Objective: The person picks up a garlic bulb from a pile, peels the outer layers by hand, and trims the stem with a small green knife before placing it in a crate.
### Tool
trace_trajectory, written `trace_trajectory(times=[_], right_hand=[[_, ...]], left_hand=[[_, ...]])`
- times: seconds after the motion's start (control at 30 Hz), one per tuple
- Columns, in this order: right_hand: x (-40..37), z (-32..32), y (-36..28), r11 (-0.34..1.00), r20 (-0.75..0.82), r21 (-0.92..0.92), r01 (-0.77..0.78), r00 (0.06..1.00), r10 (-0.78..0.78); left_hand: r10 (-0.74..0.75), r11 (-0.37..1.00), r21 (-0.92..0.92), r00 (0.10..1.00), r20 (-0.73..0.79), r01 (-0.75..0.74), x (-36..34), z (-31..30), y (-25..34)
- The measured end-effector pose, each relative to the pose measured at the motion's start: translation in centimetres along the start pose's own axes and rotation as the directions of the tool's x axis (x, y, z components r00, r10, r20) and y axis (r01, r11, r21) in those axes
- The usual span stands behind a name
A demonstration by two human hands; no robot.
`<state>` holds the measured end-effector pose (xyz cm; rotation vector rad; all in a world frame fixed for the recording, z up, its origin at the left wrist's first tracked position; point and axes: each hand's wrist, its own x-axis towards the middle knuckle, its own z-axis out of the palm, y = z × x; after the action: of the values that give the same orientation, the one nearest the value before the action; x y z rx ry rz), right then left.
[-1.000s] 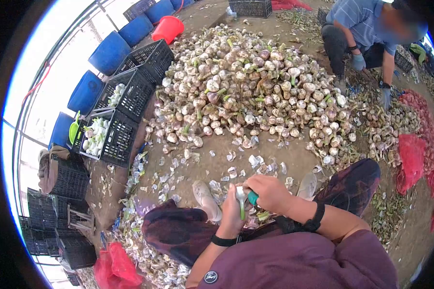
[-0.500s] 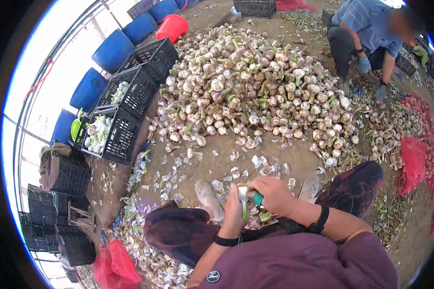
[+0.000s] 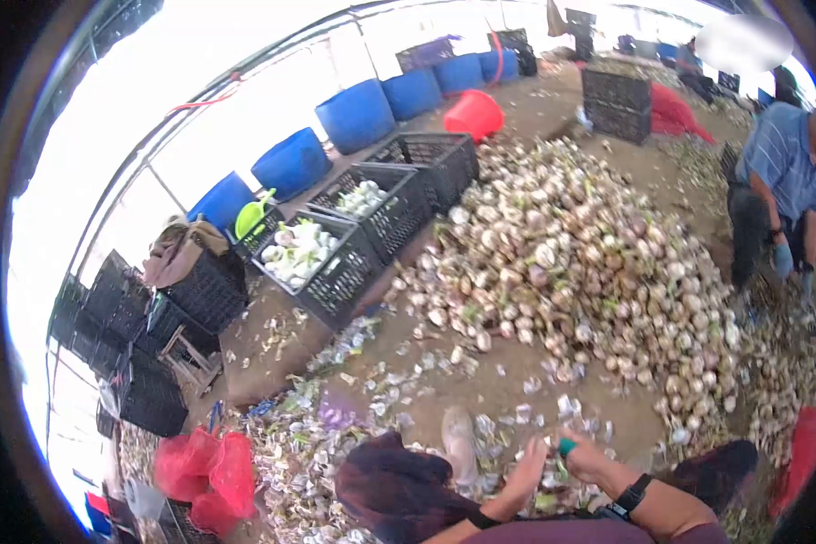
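Observation:
At the bottom, my left hand (image 3: pixel 524 473) is raised with its fingers close together; whatever they hold is too blurred to make out. My right hand (image 3: pixel 591 459) is closed around a small tool with a green handle (image 3: pixel 567 446), close beside the left fingertips. Beyond my hands lies a large heap of garlic bulbs (image 3: pixel 571 263) on the dirt floor. Pale skins and scraps (image 3: pixel 335 444) litter the ground around my legs. Left of the heap, white trimmed garlic (image 3: pixel 301 254) fills part of a black crate (image 3: pixel 340 276), and more lies in the crate behind it.
Blue barrels (image 3: pixel 355 116) and a red bucket (image 3: pixel 474 115) stand behind the crates. Red mesh bags (image 3: pixel 207 476) lie at lower left, near stacked black crates (image 3: pixel 150 394) and a small wooden stool (image 3: pixel 190 358). A co-worker in a blue shirt (image 3: pixel 775 159) bends at the right.
The view has swung left, so the heap and crates appear farther right. The white bulb with a green stem, earlier visible in my left hand, can no longer be made out.

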<state>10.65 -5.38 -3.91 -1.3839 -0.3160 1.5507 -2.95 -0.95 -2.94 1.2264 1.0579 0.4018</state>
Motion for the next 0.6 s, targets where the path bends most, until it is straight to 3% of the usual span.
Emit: trace_trajectory(times=[0.03, 0.07, 0.1, 0.13, 0.2, 0.23, 0.27, 0.33, 0.37, 0.43, 0.5, 0.53, 0.57, 0.6], right_hand=[[0.4, 0.1, -0.9, 0.985, 0.027, 0.073, -0.155, 0.988, 0.153], [3.8, -1.5, 2.0, 0.913, 0.108, 0.246, -0.325, 0.945, 0.308], [4.3, -2.1, 2.1, 0.878, 0.116, 0.296, -0.377, 0.926, 0.359], [3.9, -2.0, 0.3, 0.895, 0.125, 0.267, -0.357, 0.934, 0.335], [2.5, 0.3, -5.6, 0.993, 0.261, -0.112, -0.032, 0.963, 0.060], [5.1, 3.0, -9.3, 0.723, 0.467, -0.536, 0.436, 0.866, -0.176], [7.8, 5.7, -13.0, 0.113, 0.623, -0.697, 0.708, 0.676, -0.393], [8.6, 12.2, -21.8, 0.221, 0.520, -0.714, 0.664, 0.715, -0.467], [12.8, 13.6, -22.8, 0.246, 0.581, -0.319, 0.915, 0.394, -0.712], [13.7, 17.2, -25.0, 0.564, 0.485, -0.056, 0.824, 0.516, -0.706], [15.9, 18.6, -22.0, 0.380, 0.280, -0.270, 0.884, 0.450, -0.848], [16.5, 18.0, -18.5, 0.481, 0.272, -0.324, 0.815, 0.567, -0.778], [18.9, 16.5, -13.0, 0.397, 0.261, -0.453, 0.798, 0.545, -0.797], [17.1, 13.5, -9.5, 0.389, 0.313, -0.441, 0.809, 0.545, -0.778]], left_hand=[[-0.023, 0.994, -0.109, 0.999, -0.025, 0.020, 0.4, 0.0, -0.2], [-0.186, 0.957, -0.217, 0.981, 0.044, 0.192, -0.1, -0.5, 1.3], [-0.156, 0.957, -0.257, 0.985, -0.068, 0.134, -0.1, -0.9, 2.2], [-0.124, 0.956, -0.283, 0.976, -0.179, 0.069, -0.2, -1.4, 3.0], [-0.079, 0.948, -0.318, 0.949, -0.306, -0.023, 0.7, -2.3, 1.4], [0.002, 0.958, -0.259, 0.901, -0.433, -0.126, 0.0, -2.1, 3.6], [-0.013, 0.957, -0.264, 0.890, -0.456, -0.122, 0.3, -2.2, 4.1], [-0.057, 0.961, -0.265, 0.886, -0.460, -0.075, 0.5, -1.9, 4.1], [-0.057, 0.998, -0.043, 0.863, -0.501, 0.041, 0.9, -2.1, 3.7], [0.054, 0.943, -0.264, 0.876, -0.479, -0.203, 0.7, -1.8, 2.0], [0.158, 0.981, -0.021, 0.861, -0.483, -0.191, 2.0, -2.6, -0.5], [0.182, 0.927, -0.180, 0.813, -0.553, -0.330, 1.3, -1.1, 3.4], [0.005, 0.968, -0.203, 0.826, -0.563, -0.145, 1.2, -1.5, 2.9], [0.023, 0.988, -0.119, 0.856, -0.517, -0.098, 1.5, -2.5, 1.1]])
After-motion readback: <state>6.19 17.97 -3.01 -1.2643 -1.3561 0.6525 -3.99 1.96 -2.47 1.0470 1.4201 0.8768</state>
